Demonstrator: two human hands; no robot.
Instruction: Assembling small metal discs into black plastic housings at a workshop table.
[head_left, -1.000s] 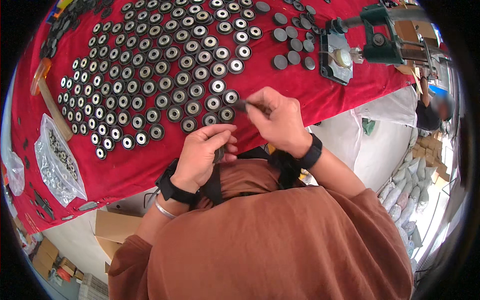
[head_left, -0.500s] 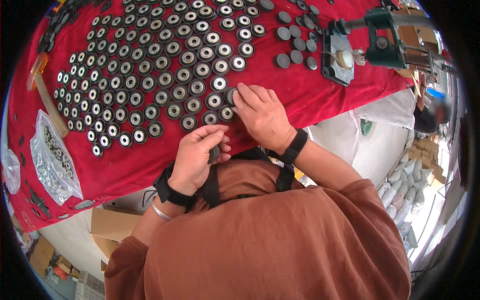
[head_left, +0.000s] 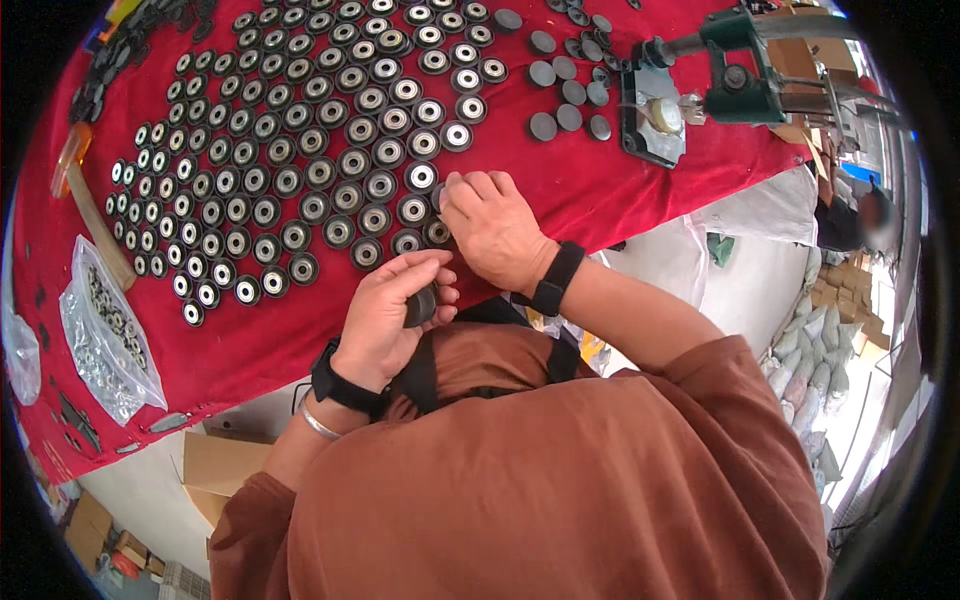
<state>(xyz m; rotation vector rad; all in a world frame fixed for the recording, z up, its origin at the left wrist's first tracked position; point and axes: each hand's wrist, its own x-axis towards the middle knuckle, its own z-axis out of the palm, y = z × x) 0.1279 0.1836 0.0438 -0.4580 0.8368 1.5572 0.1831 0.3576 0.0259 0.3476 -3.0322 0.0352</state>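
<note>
The left hand [head_left: 392,312] is gripping a dark round disc [head_left: 420,305] on edge, its flat face turned toward the right hand [head_left: 492,228], whose fingers are curling over a ringed disc [head_left: 437,232] in the rows covering the red surface [head_left: 590,190].

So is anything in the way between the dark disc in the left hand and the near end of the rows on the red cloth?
Only the right hand, which rests on the discs at the near end of the rows. The left hand holds the dark disc just below it, with nothing else visible between.
</note>
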